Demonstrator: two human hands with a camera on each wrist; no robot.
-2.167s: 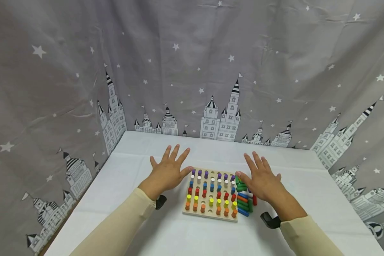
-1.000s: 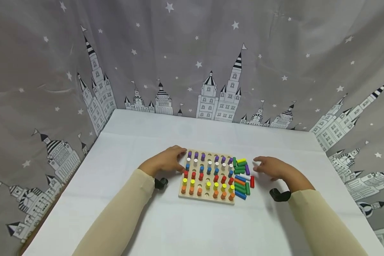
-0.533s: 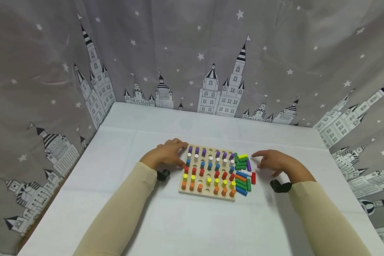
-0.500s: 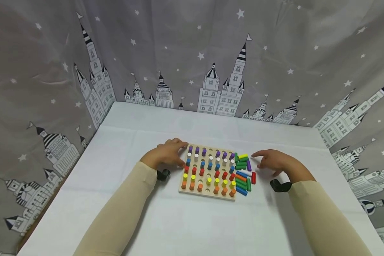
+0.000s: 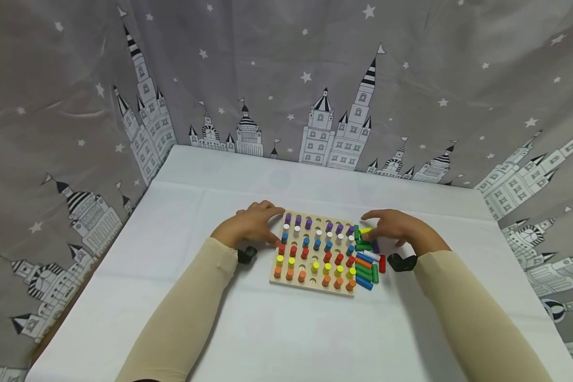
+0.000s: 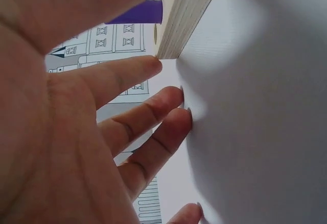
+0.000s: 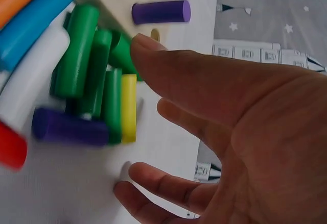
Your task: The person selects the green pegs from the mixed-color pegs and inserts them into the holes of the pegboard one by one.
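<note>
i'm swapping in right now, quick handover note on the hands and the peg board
Left hand: open, fingers resting against the left far corner of the wooden peg board; it holds nothing.
Right hand: open, fingers spread over the loose pegs lying on the white tablecloth along the board's right edge; nothing gripped yet, with the yellow peg and green pegs just beside the fingers.
Done: most holes hold upright pegs, in rows of purple, white, blue, red, yellow and orange.
Left: several holes are empty, and the loose pegs (green, blue, orange, white, red, purple, yellow) lie outside the board.
</note>
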